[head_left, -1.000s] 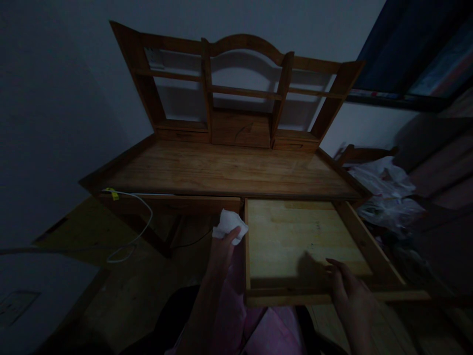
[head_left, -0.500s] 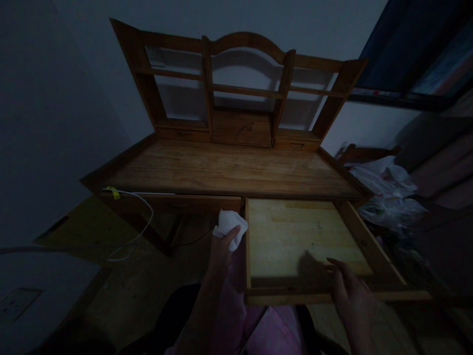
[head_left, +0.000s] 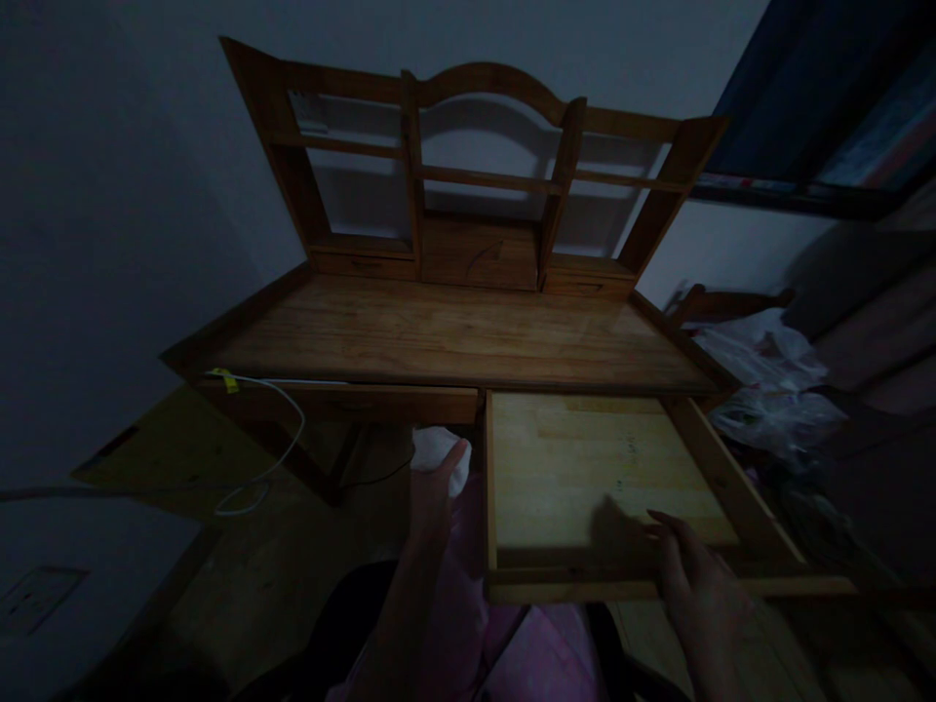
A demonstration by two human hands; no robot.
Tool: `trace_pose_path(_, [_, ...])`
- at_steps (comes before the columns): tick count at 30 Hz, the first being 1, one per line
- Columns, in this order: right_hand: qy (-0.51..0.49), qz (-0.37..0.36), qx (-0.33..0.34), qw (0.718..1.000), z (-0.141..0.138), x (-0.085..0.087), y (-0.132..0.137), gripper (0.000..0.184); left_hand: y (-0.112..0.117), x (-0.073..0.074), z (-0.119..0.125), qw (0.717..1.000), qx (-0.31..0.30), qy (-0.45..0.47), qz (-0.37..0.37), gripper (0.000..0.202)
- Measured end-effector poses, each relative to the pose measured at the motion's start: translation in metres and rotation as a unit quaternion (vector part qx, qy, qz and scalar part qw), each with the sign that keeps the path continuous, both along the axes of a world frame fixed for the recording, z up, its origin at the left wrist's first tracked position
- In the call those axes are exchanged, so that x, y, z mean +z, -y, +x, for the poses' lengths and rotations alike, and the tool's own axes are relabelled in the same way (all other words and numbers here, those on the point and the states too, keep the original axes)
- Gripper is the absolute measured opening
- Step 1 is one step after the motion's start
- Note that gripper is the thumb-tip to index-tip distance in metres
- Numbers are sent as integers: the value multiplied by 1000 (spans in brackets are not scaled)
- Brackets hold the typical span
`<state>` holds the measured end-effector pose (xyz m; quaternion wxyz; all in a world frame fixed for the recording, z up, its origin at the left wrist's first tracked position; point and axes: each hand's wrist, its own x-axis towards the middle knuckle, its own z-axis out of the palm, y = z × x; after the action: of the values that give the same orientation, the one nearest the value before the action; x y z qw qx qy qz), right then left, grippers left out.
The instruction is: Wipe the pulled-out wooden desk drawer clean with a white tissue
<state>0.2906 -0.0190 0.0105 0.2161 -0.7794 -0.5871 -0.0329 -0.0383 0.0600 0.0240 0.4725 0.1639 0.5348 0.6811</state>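
Note:
My left hand is closed around a crumpled white cloth, beside the left wall of a pulled-out wooden drawer and apart from it. My right hand is at the drawer's front board, fingers loosely stretched inward over the rim and holding nothing I can see. Whether it touches the board I cannot tell. Its shadow falls on the drawer's pale bottom. The drawer sits under the right half of a wooden desk, and small dark marks show on its bottom.
A second drawer on the left is slightly out, with a white cable hanging over it. A shelf unit stands at the desk's back. Plastic bags lie at right, near a chair. A wall socket is at lower left.
My left hand has drawn the white cloth slightly to the left and down, away from the drawer's left wall. My right hand and the drawer have stayed put.

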Motion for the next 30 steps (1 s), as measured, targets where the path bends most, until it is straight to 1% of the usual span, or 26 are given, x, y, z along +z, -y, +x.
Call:
trace_pose_path(4, [-12, 2, 5, 1000, 0, 1, 0, 41, 0, 0, 0, 1000, 1, -4, 8, 45])
trace_pose_path(7, [-4, -3, -3, 1000, 0, 1, 0, 42, -2, -2, -2, 999, 9, -36, -19, 47])
trace_pose_path(10, [5, 0, -6, 1000, 0, 1, 0, 42, -4, -7, -4, 998, 17, -44, -31, 52])
trace_pose_path(14, [4, 3, -9, 1000, 0, 1, 0, 42, -5, -16, -4, 1000, 3, -26, -1, 55])
trace_pose_path(17, [-5, 3, -4, 1000, 1, -1, -1, 43, -6, -19, -4, 1000, 6, -25, -16, 56])
trace_pose_path(20, [-7, 1, 1, 1000, 1, -1, -1, 44, -6, -15, -4, 999, 11, -16, -38, 58])
trace_pose_path(24, [11, 1, -11, 1000, 0, 1, 0, 43, -5, -6, -2, 1000, 0, 0, -8, 52])
trace_pose_path(30, [2, 2, 4, 1000, 0, 1, 0, 44, -3, 0, 2, 999, -9, 42, 11, 45])
